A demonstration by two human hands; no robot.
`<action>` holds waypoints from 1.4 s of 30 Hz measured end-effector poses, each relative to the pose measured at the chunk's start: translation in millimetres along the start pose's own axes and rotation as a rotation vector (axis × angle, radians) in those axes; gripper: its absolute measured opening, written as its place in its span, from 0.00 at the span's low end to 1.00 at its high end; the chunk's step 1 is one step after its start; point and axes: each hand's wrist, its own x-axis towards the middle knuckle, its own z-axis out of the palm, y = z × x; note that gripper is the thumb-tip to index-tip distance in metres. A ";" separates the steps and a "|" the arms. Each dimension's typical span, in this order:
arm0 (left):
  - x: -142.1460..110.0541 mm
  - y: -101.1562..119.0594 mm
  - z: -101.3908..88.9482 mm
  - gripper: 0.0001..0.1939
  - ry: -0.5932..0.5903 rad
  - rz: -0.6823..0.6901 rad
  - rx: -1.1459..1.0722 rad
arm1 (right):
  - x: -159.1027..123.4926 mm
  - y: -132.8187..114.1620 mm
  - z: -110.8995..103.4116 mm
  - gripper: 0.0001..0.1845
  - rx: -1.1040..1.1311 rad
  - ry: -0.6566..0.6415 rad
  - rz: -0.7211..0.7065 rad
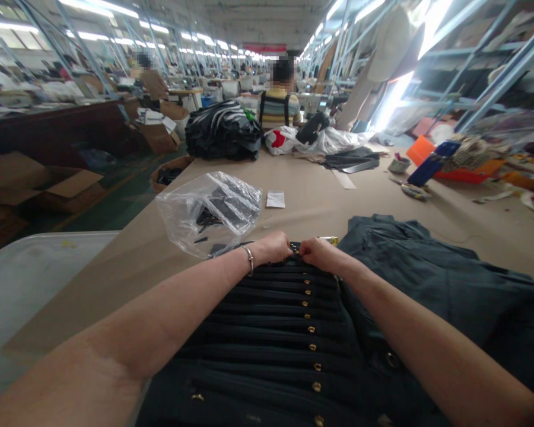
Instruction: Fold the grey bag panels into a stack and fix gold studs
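A stack of dark garments with gold buttons lies overlapped in a row in front of me on the brown table. My left hand, a bracelet on its wrist, is closed on the far end of the topmost garment. My right hand is closed right beside it, pinching the same edge near a button. Both fists nearly touch. A yellow-tipped tool peeks out just behind my right hand.
A clear plastic bag with small dark parts sits left of my hands, with a white tag behind it. More dark cloth lies to the right. A seated person, bagged goods, a blue bottle and orange trays occupy the far end.
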 end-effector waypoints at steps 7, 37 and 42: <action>-4.6 -16.6 -6.7 0.08 -0.004 0.035 -0.099 | -5.3 7.8 1.5 0.04 0.053 0.106 -0.023; -38.3 -22.8 5.5 0.08 -0.008 0.075 -0.648 | -30.9 -25.8 -4.9 0.09 0.829 0.187 0.110; -23.1 -15.6 9.1 0.08 -0.014 0.111 -0.422 | -34.2 -13.4 3.1 0.07 0.396 0.179 0.038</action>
